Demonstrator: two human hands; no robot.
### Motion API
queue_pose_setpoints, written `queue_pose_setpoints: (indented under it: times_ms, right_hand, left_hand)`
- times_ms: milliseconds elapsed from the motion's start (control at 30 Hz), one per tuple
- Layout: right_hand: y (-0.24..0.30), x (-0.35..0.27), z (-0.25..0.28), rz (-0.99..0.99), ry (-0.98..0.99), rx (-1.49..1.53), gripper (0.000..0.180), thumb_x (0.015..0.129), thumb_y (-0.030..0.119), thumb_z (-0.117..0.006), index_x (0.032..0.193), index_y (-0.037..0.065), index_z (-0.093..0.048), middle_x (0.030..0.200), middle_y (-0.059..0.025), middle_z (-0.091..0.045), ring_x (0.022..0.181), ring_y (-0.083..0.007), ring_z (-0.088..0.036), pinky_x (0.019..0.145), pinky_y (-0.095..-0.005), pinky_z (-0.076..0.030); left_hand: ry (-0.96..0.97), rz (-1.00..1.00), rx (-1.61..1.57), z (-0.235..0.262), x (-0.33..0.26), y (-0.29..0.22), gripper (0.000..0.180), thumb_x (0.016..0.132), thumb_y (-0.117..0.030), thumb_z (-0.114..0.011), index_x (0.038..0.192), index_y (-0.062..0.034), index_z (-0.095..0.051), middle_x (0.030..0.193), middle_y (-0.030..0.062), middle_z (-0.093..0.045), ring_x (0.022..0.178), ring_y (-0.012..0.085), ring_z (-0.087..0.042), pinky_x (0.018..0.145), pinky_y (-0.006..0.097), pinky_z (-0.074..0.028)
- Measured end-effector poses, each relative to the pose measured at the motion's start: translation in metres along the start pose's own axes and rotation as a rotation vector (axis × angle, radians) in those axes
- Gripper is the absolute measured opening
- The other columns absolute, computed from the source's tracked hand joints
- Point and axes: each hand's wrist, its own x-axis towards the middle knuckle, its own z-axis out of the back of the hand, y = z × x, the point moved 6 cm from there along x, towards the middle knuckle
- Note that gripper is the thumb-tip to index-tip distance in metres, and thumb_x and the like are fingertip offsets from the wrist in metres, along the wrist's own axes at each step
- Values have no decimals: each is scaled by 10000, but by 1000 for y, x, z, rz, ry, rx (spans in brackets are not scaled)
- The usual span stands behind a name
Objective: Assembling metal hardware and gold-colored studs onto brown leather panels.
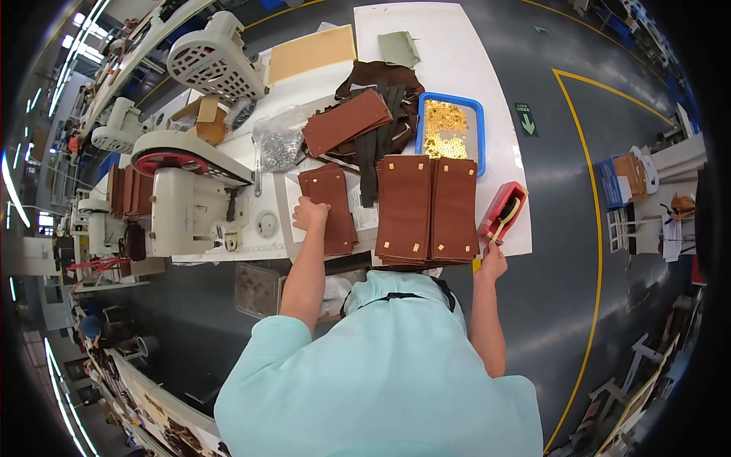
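Observation:
My left hand [311,215] is closed at the left side of a small pile of brown leather-like panels [335,227], its thumb lying over the top one. At the table's right edge, my right hand [495,263] pinches the tape end [498,238] at the near end of a red tape dispenser [512,199]. Two taller stacks of brown panels stand side by side between my hands, the left stack [403,202] and the right stack [454,206]. Small gold-coloured pieces sit near their corners.
Beyond the stacks is a blue tray [481,137] of small gold pieces. More panels [346,122] lie on dark straps [392,95], beside a clear bag of metal parts [280,145]. A white sewing machine [183,213] stands left; a cardboard box [207,118] sits behind it.

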Motion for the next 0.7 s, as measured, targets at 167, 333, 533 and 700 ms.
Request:
queue_pose_setpoints:
  times_ms: [167,333,533,700]
  right_hand:
    - [7,-4,-4,161,29,-266,195,854,140,-692,793,-45,-698,716,-20,-618,648,-104,-527,599,-276,-423]
    - [6,5,1,290,4,-389,216,851,160,-704,824,-54,-703,718,-33,-641,654,-121,-559,620,-287,-445]
    - [10,9,16,315,-44,-483,235,851,177,-705,846,-58,-707,774,-62,-692,691,-133,-602,659,-294,-480]
    - [38,-12,16,134,-4,-52,177,924,165,-661,953,-8,-643,889,-76,-661,790,-125,-624,665,-223,-509]
  left_hand:
    - [-63,-204,-386,9,8,1,262,666,-226,-793,813,-49,-668,946,156,-681,833,340,-663,756,399,-533]
    - [-57,-461,-895,76,-30,-36,310,697,-13,-673,993,19,-588,976,137,-693,862,242,-673,813,333,-522]
    - [155,-705,-1402,173,-125,-92,256,897,-57,-650,1132,31,-597,976,65,-681,834,93,-624,766,241,-500]
    - [223,-826,-1157,176,-173,-114,180,939,-130,-650,1035,19,-683,888,-12,-653,742,20,-524,662,180,-449]
